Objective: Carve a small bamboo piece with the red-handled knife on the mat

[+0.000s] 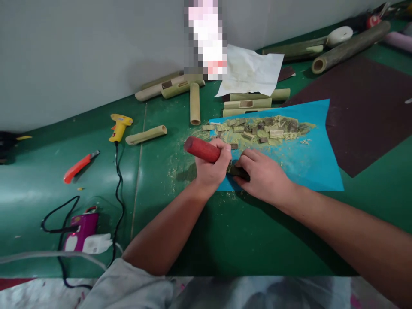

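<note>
My left hand [212, 167] is wrapped round the thick red wooden handle [201, 149] of a hand tool, its butt pointing up and to the left. The tool's working end is hidden by my hand, so I cannot tell its kind. Just to the right, my right hand [265, 174] pinches a small dark bamboo piece [238, 172] low over the front edge of a blue sheet [309, 171]. Both hands nearly meet at this piece. Behind them, several cut bamboo chips [247, 135] lie among pale sawdust [283, 122] on the sheet.
On the green table [167, 171] lie a yellow glue gun [119, 127], a red-orange utility knife [79, 167] and a magenta power strip [82, 229] with trailing cords. Bamboo tubes [195, 105], a white paper [252, 71] and a dark brown sheet [357, 116] are farther back.
</note>
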`<state>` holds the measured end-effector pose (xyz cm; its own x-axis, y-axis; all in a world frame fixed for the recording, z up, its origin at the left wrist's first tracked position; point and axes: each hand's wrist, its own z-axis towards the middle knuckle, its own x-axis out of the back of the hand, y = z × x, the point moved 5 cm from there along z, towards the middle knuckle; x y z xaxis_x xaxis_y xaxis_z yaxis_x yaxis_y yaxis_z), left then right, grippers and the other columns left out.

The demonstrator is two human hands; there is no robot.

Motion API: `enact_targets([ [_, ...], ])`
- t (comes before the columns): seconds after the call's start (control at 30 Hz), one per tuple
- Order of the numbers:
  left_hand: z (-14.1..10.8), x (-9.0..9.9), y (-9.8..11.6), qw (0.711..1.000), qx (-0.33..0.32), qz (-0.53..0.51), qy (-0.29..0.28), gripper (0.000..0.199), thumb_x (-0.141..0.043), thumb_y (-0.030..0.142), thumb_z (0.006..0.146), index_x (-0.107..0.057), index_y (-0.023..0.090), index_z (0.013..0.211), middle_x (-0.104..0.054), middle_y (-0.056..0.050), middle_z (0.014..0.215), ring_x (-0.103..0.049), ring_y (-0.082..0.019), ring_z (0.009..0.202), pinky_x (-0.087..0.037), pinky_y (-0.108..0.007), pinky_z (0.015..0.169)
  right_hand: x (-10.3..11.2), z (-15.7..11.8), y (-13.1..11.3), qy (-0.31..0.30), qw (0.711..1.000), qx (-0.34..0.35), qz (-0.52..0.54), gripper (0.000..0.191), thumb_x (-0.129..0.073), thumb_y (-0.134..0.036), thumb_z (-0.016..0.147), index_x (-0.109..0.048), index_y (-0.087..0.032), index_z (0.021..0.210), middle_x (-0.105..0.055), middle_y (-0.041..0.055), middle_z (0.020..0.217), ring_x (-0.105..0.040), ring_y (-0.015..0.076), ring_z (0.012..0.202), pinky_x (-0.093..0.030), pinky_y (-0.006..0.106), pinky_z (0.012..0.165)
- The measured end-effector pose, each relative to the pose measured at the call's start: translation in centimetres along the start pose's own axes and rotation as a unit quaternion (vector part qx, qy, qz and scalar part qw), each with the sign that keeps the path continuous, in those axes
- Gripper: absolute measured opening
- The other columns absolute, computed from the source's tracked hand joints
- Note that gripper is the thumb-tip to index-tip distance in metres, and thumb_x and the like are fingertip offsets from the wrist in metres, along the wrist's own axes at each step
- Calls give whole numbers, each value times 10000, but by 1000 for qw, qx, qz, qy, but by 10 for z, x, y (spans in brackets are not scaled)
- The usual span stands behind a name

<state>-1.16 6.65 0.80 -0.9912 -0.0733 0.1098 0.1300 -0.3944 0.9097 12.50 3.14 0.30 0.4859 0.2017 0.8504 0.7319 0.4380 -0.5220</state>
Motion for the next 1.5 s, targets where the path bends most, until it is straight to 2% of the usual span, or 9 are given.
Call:
enact_targets([
  [0.3, -3, 2, -2, 1000, 10, -8, -10, 330, -695, 355, 933, -597, 200, 659, -583, 21, 615, -541, -95, 572, -481, -231, 591, 2, -1, 1, -8, 1000, 1, -16, 139, -674, -259, 900, -716, -162, 990, -697, 105, 984, -615, 268, 960, -459, 385, 798],
  [0.5, -3, 2, -2, 999, 32, -9, 0, 342, -719, 382, 914, -584, 201, 657, -556, 30, 596, -518, -91, 553, -477, -225, 566, 3, -3, 0, 13, 999, 13, -36, 208, -633, -329, 940, -732, -148, 962, -681, 121, 961, -595, 270, 934, -456, 391, 797],
  [0.7, 5, 5, 10, 997, 77, 16, -3, 301, -755, 336, 844, -613, 192, 621, -596, 28, 590, -531, -78, 523, -477, -217, 549, 6, -1, 4, 32, 999, 19, -39, 180, -602, -247, 883, -739, -160, 960, -667, 115, 946, -571, 262, 909, -448, 395, 801],
  [0.87, 15, 10, 16, 987, 149, 17, -56, 230, -811, 306, 784, -666, 188, 651, -646, 17, 624, -583, -93, 551, -507, -223, 565, 10, 1, 8, 37, 998, 26, -39, 211, -591, -215, 810, -716, -159, 971, -664, 124, 971, -569, 279, 924, -442, 398, 799],
  [1.0, 16, 14, 13, 982, 166, -5, -89, 193, -839, 307, 765, -706, 193, 685, -683, 3, 668, -614, -107, 578, -543, -244, 611, 11, 1, 13, 44, 998, 41, -27, 244, -577, -178, 783, -707, -145, 987, -668, 126, 986, -576, 278, 928, -443, 394, 808],
  [1.13, 12, 17, 12, 977, 135, -37, -163, 288, -775, 476, 863, -774, 210, 754, -743, -50, 774, -678, -148, 671, -592, -284, 672, 13, 2, 17, 34, 998, 49, -12, 265, -580, -173, 781, -701, -154, 1016, -673, 117, 1010, -572, 277, 942, -438, 391, 816],
  [1.2, 8, 19, 12, 975, 110, -17, -195, 286, -759, 492, 888, -799, 223, 797, -771, -66, 816, -713, -167, 737, -604, -291, 715, 14, 2, 18, 27, 998, 52, -9, 261, -586, -168, 774, -692, -161, 1012, -673, 114, 1024, -569, 279, 958, -433, 391, 823],
  [1.3, 3, 24, 10, 978, 79, 5, -195, 189, -789, 424, 882, -815, 238, 863, -808, -71, 878, -753, -184, 815, -620, -302, 783, 14, 3, 20, 23, 998, 61, -5, 268, -595, -163, 766, -679, -172, 1020, -675, 114, 1052, -568, 284, 994, -432, 392, 835],
  [1.5, 3, 30, 10, 983, 13, -22, -183, 117, -768, 327, 915, -810, 218, 923, -820, -57, 941, -769, -159, 883, -619, -270, 851, 14, 2, 26, 54, 995, 85, 8, 252, -599, -173, 776, -674, -187, 1016, -680, 109, 1032, -576, 291, 975, -458, 411, 838],
])
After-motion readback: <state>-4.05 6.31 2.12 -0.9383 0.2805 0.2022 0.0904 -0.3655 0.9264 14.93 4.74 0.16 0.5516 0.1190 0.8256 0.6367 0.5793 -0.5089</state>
